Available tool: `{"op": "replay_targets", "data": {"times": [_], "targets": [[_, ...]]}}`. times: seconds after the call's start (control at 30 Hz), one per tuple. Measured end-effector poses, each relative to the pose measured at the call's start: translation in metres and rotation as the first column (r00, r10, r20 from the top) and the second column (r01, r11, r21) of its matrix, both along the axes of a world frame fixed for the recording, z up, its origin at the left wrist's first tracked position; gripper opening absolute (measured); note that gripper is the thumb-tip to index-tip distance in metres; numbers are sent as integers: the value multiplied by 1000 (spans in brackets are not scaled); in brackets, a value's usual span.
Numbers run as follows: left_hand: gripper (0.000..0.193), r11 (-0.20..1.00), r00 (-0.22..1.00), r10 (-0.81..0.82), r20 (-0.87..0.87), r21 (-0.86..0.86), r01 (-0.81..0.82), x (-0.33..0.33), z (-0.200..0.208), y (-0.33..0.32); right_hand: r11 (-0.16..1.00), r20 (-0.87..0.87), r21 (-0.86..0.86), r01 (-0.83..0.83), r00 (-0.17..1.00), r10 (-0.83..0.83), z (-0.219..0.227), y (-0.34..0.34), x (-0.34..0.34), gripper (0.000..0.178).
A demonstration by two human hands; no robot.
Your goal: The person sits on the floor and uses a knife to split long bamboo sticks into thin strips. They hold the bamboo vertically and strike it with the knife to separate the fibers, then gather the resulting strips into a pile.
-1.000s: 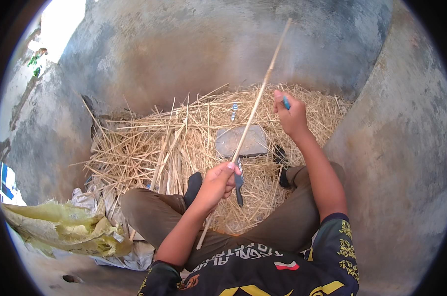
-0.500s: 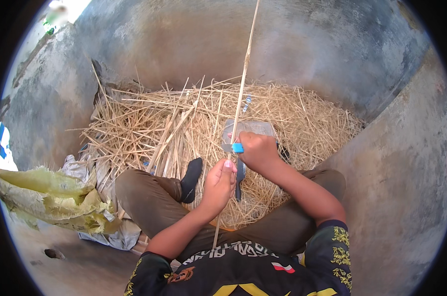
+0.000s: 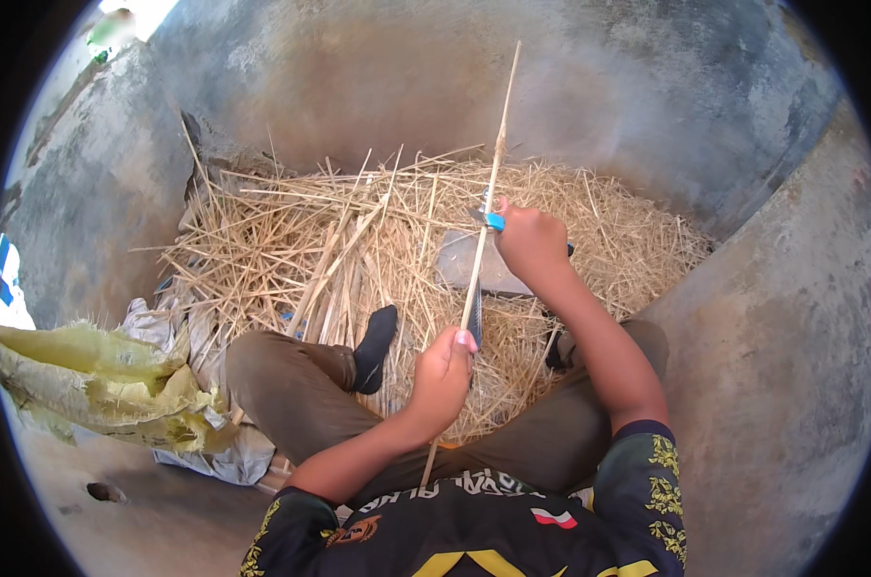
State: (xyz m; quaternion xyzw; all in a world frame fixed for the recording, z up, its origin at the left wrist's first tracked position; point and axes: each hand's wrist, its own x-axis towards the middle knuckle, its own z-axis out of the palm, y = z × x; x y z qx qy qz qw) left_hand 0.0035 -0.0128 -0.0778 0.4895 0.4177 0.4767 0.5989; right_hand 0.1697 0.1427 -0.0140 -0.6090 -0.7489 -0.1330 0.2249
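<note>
Here, left hand and right hand (blue-handled blade too) both clenched round a pale stalk.

A wide heap of dry straw lies on the concrete floor, all around and beyond the grips. Under the right grip, a flat grey slab rests on the straw. To the left of the left grip there is a black sock on a foot, and further left a crumpled yellow-green sack lies on grey sheeting. Behind everything stands a stained concrete wall.
</note>
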Motion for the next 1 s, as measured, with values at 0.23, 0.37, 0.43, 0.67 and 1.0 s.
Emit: {"op": "replay_targets", "data": {"times": [0.23, 0.37, 0.43, 0.67, 1.0], "targets": [[28, 999, 996, -30, -85, 13, 31, 8, -2, -3, 984, -28, -17, 175, 984, -175, -4, 40, 34, 54], [28, 997, 995, -65, -78, 36, 68, 7, -6, 1, 963, -89, -14, 271, 959, -271, 10, 43, 51, 51], [27, 994, 995, -90, -48, 50, 93, 10, -10, 3, 955, -58, 17, 297, 953, -296, 13, 41, 56, 51], [20, 998, 1000, -24, 8, -62, 24, -6, 8, 20, 984, -61, -6, 179, 982, -179, 10, 5, 55, 32], [35, 989, 966, 72, 246, -146, -37, -17, 43, 30, 923, 177, 263, -280, 955, 239, 1, -39, 2, 42]]}}
